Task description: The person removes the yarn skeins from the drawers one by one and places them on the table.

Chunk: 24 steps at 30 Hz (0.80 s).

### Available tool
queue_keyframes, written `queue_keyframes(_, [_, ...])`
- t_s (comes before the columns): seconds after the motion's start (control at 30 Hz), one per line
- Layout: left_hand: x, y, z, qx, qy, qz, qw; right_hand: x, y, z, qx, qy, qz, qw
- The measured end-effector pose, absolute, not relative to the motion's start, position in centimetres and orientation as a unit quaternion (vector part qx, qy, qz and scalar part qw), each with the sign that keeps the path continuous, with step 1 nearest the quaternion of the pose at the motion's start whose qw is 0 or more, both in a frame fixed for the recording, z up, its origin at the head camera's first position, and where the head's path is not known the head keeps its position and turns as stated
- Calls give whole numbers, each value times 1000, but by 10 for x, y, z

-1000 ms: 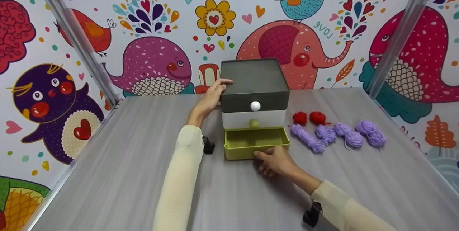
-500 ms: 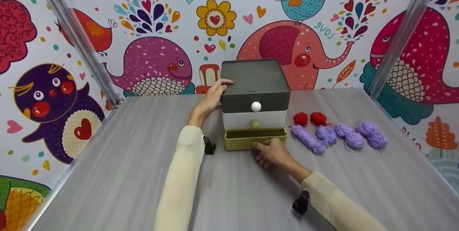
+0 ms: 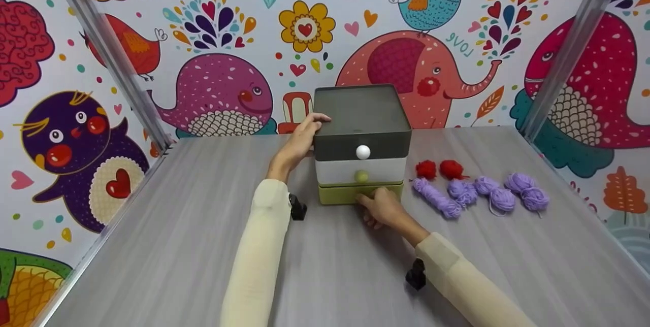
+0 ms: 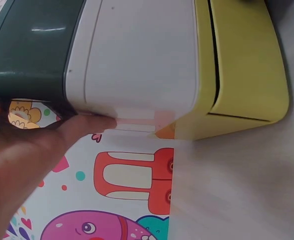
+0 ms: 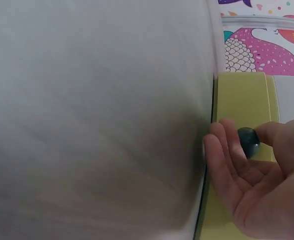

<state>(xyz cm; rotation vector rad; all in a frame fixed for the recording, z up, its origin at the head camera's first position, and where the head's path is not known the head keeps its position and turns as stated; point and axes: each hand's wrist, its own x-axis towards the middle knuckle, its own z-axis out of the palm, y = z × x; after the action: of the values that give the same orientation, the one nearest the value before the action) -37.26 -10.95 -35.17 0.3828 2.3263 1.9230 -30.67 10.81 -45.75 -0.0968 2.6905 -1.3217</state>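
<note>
A small three-tier drawer box [image 3: 359,108] stands on the table, dark grey on top, white in the middle and olive green below. My left hand [image 3: 298,140] rests against its left side, fingers over the top edge; in the left wrist view the thumb [image 4: 94,123] lies along the white side. Low at the front, my right hand [image 3: 383,207] pinches the dark green knob [image 5: 249,143] of the bottom drawer [image 3: 335,195] between thumb and fingers. This drawer is pushed nearly flush, with a thin gap along its edge [image 4: 214,55]. Its inside is hidden.
Right of the box lie two red yarn balls [image 3: 451,169] and several lilac yarn bundles [image 3: 437,198]. The grey table [image 3: 193,235] meets a patterned wall panel [image 3: 223,83] at the back, with metal posts [image 3: 109,58] at both sides.
The green bottom drawer has slid back into the box, from well out to almost flush, with my right hand moving along on its knob. My left hand has stayed in place.
</note>
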Motion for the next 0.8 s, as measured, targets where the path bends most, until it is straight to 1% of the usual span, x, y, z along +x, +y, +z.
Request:
queue_keyframes(0.27, [-372, -111, -352, 118, 768, 627, 47, -313, 108, -450, -39, 901, -418, 109])
queue_keyframes(0.47, [-370, -107, -353, 107, 758, 642, 36, -313, 109, -449, -45, 900, -419, 112])
queue_keyframes(0.57, [-370, -104, -354, 106, 756, 646, 16, -313, 110, -448, -48, 900, -417, 117])
queue_keyframes(0.8, [-364, -97, -366, 97, 774, 623, -67, -312, 116, -452, -59, 903, -410, 114])
